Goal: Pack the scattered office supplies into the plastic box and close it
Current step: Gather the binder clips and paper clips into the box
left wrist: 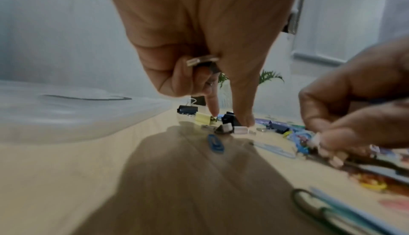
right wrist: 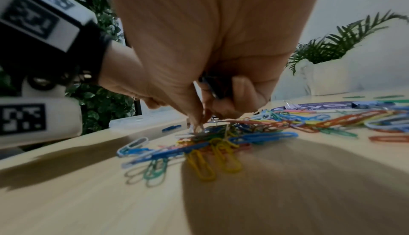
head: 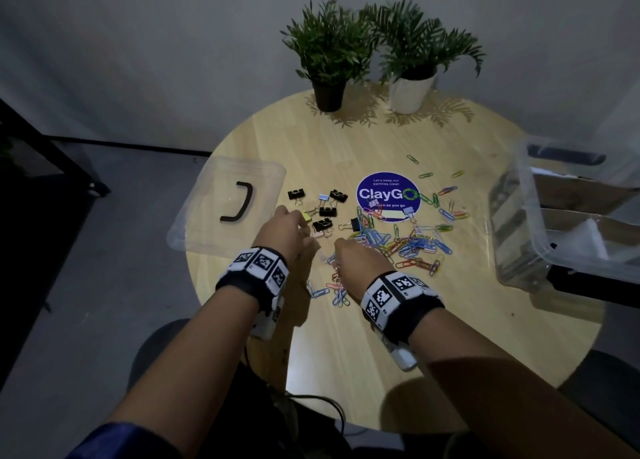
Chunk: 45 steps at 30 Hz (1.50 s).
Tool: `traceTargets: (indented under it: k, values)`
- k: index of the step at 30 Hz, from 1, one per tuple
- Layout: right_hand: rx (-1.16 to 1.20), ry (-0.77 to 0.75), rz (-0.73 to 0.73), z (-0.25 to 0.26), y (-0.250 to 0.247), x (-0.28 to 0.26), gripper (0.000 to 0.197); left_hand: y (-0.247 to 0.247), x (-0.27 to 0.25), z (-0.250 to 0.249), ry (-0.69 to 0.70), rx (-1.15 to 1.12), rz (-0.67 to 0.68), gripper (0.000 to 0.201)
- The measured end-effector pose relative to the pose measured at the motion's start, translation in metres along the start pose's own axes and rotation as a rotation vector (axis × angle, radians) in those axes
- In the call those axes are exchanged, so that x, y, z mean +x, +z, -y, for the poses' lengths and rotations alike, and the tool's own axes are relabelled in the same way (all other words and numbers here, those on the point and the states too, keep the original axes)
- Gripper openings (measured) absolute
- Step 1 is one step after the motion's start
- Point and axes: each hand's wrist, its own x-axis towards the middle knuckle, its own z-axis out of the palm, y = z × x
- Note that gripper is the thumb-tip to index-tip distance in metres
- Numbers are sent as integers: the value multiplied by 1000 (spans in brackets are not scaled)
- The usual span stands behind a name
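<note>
Several coloured paper clips (head: 415,242) lie heaped mid-table, and several black binder clips (head: 327,211) lie to their left. My left hand (head: 300,229) reaches into the binder clips. In the left wrist view it (left wrist: 230,122) keeps a binder clip (left wrist: 202,61) tucked under its curled fingers, while forefinger and thumb reach down at a yellow clip (left wrist: 203,118) and a small pink clip (left wrist: 240,130). My right hand (head: 341,247) pinches paper clips (right wrist: 223,139) from the heap's near edge and holds more in its curled fingers (right wrist: 241,88). The clear plastic box (head: 531,199) stands open at the right.
The box's clear lid (head: 207,226), with a black handle (head: 239,204), lies flat at the table's left edge. A round blue sticker (head: 388,195) marks the centre. Two potted plants (head: 329,60) stand at the back. More paper clips (head: 327,290) lie between my wrists.
</note>
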Motion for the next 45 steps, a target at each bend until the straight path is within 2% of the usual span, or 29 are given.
traceTargets:
  k: [3, 6, 8, 11, 14, 17, 19, 21, 25, 29, 31, 34, 37, 41, 45]
  values:
    - [234, 35, -101, -12, 2, -3, 6, 2, 8, -2, 25, 82, 60, 31]
    - [479, 79, -211, -24, 1, -7, 20, 3, 10, 0, 53, 126, 68, 27]
    - [631, 154, -225, -32, -2, -7, 29, 4, 10, 1, 67, 146, 74, 27]
    - [846, 285, -240, -44, -1, -2, 28, 7, 9, 0, 76, 161, 77, 29]
    - [1054, 372, -257, -52, -1, 1, 21, 3, 6, 3, 45, 40, 42, 27]
    - [1118, 364, -253, -55, -7, 3, 22, 2, 8, 9, 29, -101, 14, 16]
    - [1132, 343, -256, -54, -9, 8, 21, 1, 9, 12, -62, -295, -16, 19]
    - [1041, 306, -266, -51, -10, 14, 15, 1, 12, 13, -100, -374, -7, 23]
    - [575, 157, -210, -40, -24, 32, 5, -3, 14, 10, -109, -437, 52, 25]
    - [-7, 63, -88, -27, -39, 54, 28, -3, 23, 15, -141, -528, 65, 24]
    - [-201, 35, -48, -24, -41, 62, 30, -1, 28, 18, -179, -577, 83, 25]
    - [-314, 33, -17, -21, -43, 69, 25, 1, 32, 18, -190, -612, 58, 19]
    - [-307, 53, 42, -21, -44, 72, 24, -3, 38, 17, -159, -613, -25, 25]
    - [-345, 31, 29, -28, -39, 72, 21, -9, 50, 9, -90, -332, -102, 38]
    - [-371, 12, 42, -29, -40, 74, 24, -7, 56, -1, 26, 10, -106, 38]
